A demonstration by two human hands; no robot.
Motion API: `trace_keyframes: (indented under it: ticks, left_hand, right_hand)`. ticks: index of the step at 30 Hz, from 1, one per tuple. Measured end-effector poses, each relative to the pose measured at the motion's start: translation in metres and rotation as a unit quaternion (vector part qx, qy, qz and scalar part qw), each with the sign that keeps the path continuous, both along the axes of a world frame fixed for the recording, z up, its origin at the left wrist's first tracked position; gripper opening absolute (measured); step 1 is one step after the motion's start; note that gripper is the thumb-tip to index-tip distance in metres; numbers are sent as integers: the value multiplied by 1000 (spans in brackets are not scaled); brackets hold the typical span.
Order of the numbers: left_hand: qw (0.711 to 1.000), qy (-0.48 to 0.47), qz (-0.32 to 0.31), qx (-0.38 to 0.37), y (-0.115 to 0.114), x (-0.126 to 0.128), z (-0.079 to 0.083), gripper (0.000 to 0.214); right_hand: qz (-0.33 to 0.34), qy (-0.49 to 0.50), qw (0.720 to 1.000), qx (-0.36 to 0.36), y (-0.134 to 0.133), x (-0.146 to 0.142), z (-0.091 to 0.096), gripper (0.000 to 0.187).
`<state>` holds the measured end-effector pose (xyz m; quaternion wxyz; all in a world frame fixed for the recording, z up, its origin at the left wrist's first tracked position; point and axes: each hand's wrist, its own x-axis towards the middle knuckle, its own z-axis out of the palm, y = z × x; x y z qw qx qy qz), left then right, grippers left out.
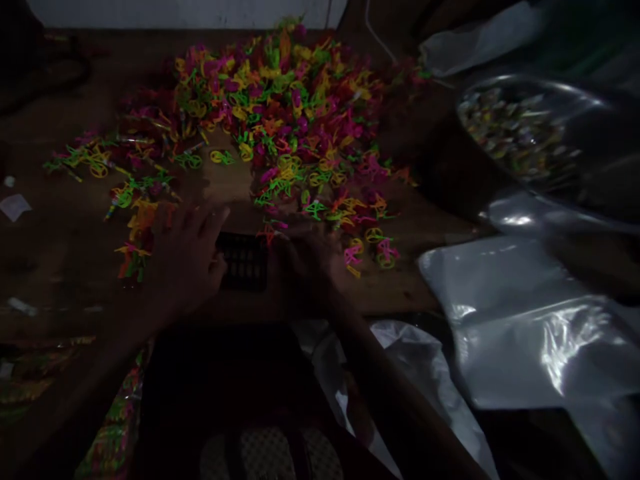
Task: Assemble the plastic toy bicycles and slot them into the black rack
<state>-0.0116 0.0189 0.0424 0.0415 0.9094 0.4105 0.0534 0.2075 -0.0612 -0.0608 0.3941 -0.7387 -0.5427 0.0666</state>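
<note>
In the dim light, a small black tray-like block with rows of light slots lies near the table's front edge, between my hands. My left hand is at its left side, fingers stretched and apart, with the thumb by its edge. To the right of the block, my right hand reaches low over the table; its fingers are dark and blurred, so their grip is unclear. A small orange-red plastic piece lies by its fingertips. Beyond both hands spreads a heap of bright plastic bicycle-shaped pieces.
At right stands a shiny metal bowl holding many small pieces. Clear plastic bags overlap the table's right front edge. A white plastic sack sits below the edge, and packed colourful pieces are at lower left.
</note>
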Motion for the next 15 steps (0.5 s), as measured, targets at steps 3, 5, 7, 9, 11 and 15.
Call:
trace_keyframes:
  ticks: [3, 5, 7, 9, 11, 15]
  left_hand:
    - [1000, -2, -5, 1, 0, 0, 4, 65]
    - [1000, -12, -14, 12, 0, 0, 7, 64]
    - [999, -19, -19, 28, -1, 1, 10, 58]
    - [999, -18, -19, 43, 0, 2, 11, 53]
    - [999, -13, -12, 49, 3, 4, 9, 50]
    - [999, -16, 1, 41, 10, 3, 0, 48]
  right_hand:
    - [3, -142, 989, -38, -1, -2, -1, 26]
    - [17, -161, 985, -52, 4, -3, 1, 33]
    - [43, -135, 989, -53, 6, -2, 3, 36]
    - [70, -91, 992, -43, 5, -1, 5, 38]
    - [94, -49, 994, -18, 1, -2, 7, 39]
    - [120, 18, 991, 51, -3, -19, 15, 32]
